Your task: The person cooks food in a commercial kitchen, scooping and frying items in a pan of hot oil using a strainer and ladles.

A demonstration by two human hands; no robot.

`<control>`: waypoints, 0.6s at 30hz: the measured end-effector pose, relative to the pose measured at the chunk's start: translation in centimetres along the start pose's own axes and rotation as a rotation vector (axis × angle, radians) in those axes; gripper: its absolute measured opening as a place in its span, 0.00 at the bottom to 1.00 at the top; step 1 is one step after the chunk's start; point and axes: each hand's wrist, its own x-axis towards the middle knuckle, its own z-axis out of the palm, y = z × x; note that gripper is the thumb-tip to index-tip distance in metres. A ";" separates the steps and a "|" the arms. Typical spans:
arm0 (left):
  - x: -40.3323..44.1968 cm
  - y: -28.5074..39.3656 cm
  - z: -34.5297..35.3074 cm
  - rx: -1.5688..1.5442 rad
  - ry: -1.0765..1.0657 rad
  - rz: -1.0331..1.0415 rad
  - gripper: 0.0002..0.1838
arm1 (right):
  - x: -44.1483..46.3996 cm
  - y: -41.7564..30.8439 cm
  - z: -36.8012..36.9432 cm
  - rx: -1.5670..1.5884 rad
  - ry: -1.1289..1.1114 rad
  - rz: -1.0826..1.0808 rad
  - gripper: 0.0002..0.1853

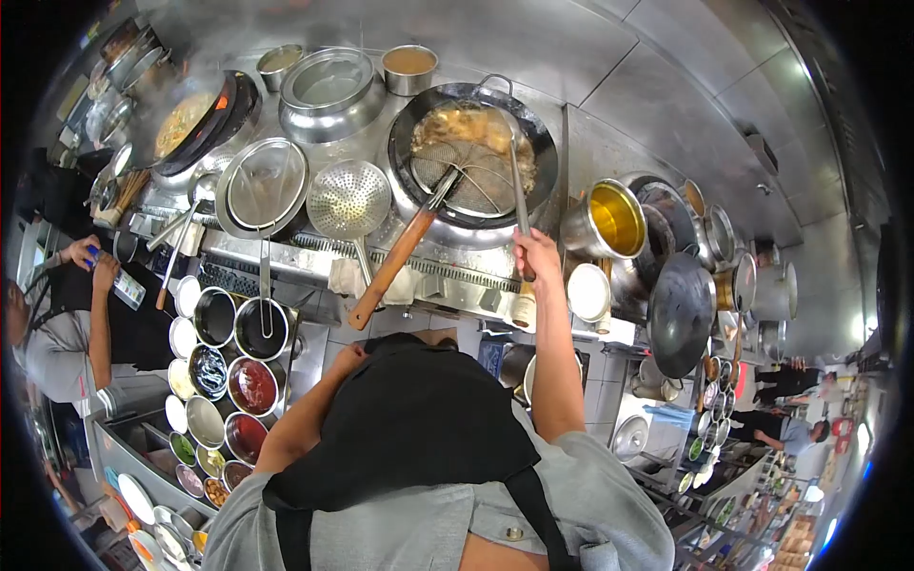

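Observation:
My right hand (539, 255) is closed round the end of a long metal ladle (519, 181), whose head reaches the far side of a wok (546, 162). Bubbling oil and golden pieces of frying food (457, 124) fill the wok. A round wire-mesh strainer (476, 186) sits low in it, its wooden handle (392, 266) slanting out over the stove's front edge towards me. Near that handle's end, at my waist, is my left hand (350, 359). The black apron (409, 419) partly covers it, so its fingers do not show clearly.
Left of the wok lie a perforated skimmer (349, 200) and a fine sieve (262, 186). A pot of yellow oil (614, 219) stands on the right. Several sauce containers (253, 385) line the left side. A co-worker (71, 324) stands far left; another wok (195, 124) steams behind.

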 end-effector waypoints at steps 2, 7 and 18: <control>-0.1 0.0 -0.2 0.013 0.012 0.018 0.13 | 0.2 0.6 0.2 -0.046 0.010 -0.069 0.03; -1.3 -0.8 -1.6 -0.027 -0.031 -0.001 0.16 | 1.3 0.0 1.8 -0.256 0.151 -0.154 0.04; -4.5 -1.9 -1.9 -0.069 -0.066 -0.053 0.16 | -3.0 -3.5 1.2 -0.223 -0.034 -0.007 0.04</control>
